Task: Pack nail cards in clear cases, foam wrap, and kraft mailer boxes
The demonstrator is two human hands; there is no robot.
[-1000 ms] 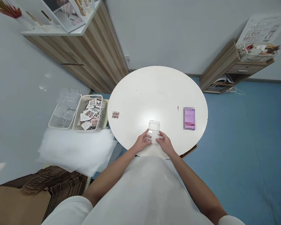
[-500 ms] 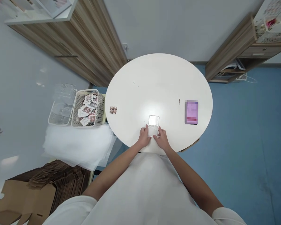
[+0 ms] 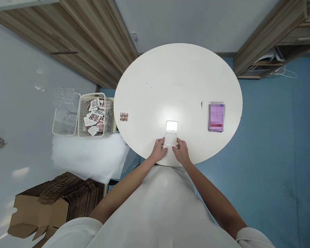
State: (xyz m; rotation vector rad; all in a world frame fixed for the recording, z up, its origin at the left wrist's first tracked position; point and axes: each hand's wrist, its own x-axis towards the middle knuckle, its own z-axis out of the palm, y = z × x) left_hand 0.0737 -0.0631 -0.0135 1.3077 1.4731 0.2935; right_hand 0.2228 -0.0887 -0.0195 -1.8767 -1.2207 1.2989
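Observation:
A small clear hinged case lies opened flat on the white oval table, its lid half away from me. My left hand is at the case's lower left corner, fingers apart, thumb below the near edge. On the right side, my right hand has its fingertips at the case edge, its fingers slightly curled and apart from the thumb. Neither hand is wrapped round the case. A card of reddish-brown nail-like pieces lies at the table's left edge.
A purple blurred pack and a tiny dark piece lie on the right. Left of the table are a basket of cards, a bin of clear cases, white sheets and folded cardboard boxes.
The view has shifted, so the table appears larger and higher. Both thumbs have come off the case's near edge, and its lower half shows more fully.

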